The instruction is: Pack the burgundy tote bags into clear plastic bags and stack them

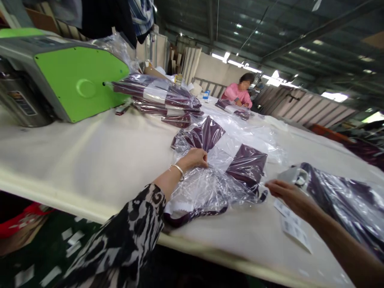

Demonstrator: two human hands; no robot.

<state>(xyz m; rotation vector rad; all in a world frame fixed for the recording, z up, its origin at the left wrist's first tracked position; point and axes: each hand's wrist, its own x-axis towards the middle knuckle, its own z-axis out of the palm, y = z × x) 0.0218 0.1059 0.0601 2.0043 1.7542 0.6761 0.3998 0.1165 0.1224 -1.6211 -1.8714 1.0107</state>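
A clear plastic bag lies in front of me with a folded dark maroon garment and a white band inside it. My left hand, with a bangle at the wrist, is closed in a pinch on the bag's upper middle, where the film gathers into creases. At the bag's right edge my right hand is closed, its fingertips pinching the film. Part of the maroon garment shows through the film at the near edge. Just below my right hand lies a white sheet of printed labels.
A green and grey machine stands at the left beside a metal flask. Bagged maroon garments are stacked behind. Another bagged garment lies at the right. A person in pink works across the pale table.
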